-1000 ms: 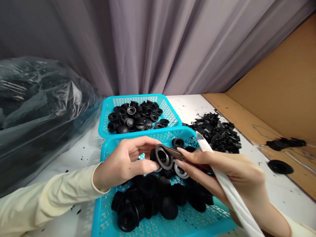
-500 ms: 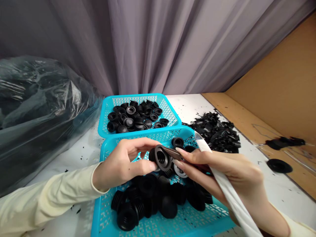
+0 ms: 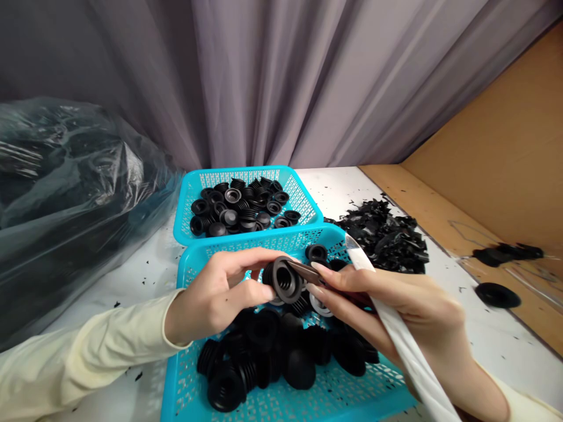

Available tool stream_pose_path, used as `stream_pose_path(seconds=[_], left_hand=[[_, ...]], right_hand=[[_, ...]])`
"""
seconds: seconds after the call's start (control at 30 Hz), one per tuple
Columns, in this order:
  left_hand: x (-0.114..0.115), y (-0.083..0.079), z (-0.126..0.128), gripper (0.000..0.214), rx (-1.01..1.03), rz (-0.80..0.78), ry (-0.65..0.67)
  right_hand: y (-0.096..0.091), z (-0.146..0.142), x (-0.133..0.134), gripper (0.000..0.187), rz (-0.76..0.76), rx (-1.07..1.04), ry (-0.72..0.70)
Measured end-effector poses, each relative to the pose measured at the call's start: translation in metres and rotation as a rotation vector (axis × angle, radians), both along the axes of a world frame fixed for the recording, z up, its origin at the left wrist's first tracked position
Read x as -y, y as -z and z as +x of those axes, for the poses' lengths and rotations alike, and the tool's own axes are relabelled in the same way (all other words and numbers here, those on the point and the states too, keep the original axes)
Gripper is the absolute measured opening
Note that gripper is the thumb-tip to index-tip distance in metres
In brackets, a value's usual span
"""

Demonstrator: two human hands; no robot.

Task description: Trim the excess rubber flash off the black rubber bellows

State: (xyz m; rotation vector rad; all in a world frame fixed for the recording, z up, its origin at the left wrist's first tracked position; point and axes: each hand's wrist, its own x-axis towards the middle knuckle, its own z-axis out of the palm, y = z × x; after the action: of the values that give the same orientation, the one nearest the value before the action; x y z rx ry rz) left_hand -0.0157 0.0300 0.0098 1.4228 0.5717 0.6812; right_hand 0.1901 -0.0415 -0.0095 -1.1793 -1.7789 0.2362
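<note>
Over the near basket, my left hand [image 3: 222, 290] grips a black ribbed rubber bellows [image 3: 287, 281] between thumb and fingers, its flanged open end turned towards me. My right hand [image 3: 396, 305] pinches a thin, pointed brownish metal blade [image 3: 305, 271], whose tip meets the upper right of the bellows' rim. A white wrapped strip [image 3: 409, 346] with a shiny tip slants across the right hand; whether it belongs to the blade I cannot tell. Below the hands, several similar black bellows [image 3: 226, 387] lie in the near turquoise basket [image 3: 171, 369].
Behind stands a second turquoise basket [image 3: 178, 225] holding many black bellows. Black rubber scraps [image 3: 382, 234] are heaped at the right. A clear bag [image 3: 83, 193] of dark parts stands at left. One black round piece [image 3: 497, 295] lies far right, before a wooden panel [image 3: 505, 140].
The bellows has turned slightly, showing its opening more squarely, and shifted a little left. The blade's tip now lies across its rim. Both hands keep their hold.
</note>
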Motion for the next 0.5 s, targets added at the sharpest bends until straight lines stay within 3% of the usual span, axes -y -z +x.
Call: stream_pose_path(seconds=[0.5], left_hand=[[-0.0017, 0.0062, 0.0006, 0.036, 0.092, -0.169, 0.112]], right_hand=[[0.0015, -0.0013, 0.0003, 0.009, 0.027, -0.003, -0.003]])
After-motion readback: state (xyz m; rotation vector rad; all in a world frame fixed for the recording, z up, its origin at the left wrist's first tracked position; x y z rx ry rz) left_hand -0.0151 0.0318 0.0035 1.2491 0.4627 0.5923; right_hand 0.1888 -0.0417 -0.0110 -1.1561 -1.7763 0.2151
